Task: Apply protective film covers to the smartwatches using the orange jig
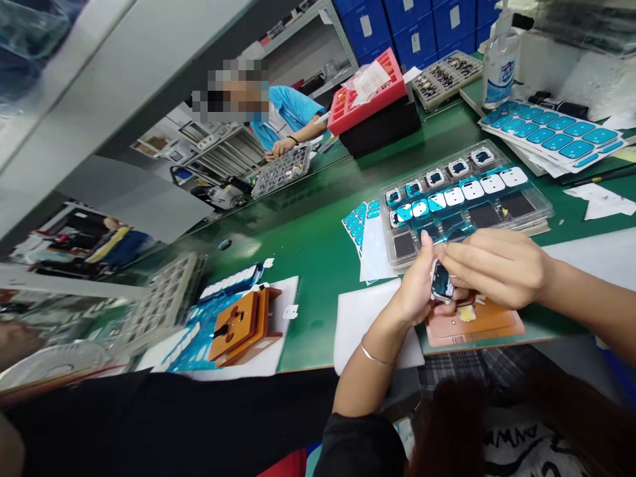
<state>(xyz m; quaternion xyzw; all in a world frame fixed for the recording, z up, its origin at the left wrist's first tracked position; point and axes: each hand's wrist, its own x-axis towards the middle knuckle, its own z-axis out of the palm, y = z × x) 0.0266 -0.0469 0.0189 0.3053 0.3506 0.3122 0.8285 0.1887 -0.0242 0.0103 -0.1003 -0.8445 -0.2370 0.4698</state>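
Note:
Over a salmon-orange fixture plate (pixel 472 328) at the table edge, my left hand (pixel 418 285) grips a small rectangular watch-like housing (pixel 441 281) with a dark face and pale rim. A thin bracelet is on that wrist. My right hand (pixel 501 265) closes its fingertips at the upper edge of the same housing; whether they pinch a separate piece is hidden. Just beyond my hands lies a clear plastic tray (pixel 539 202) of similar housings, with a blue strip of white labels (pixel 472 190) laid across it.
An orange block fixture (pixel 243 328) stands at left on white sheeting. Blue sticker sheets (pixel 556 132) and a pump bottle (pixel 499 66) are at back right. A red bin (pixel 370 93) sits on a black one. A co-worker (pixel 293 109) handles a grey tray across the table.

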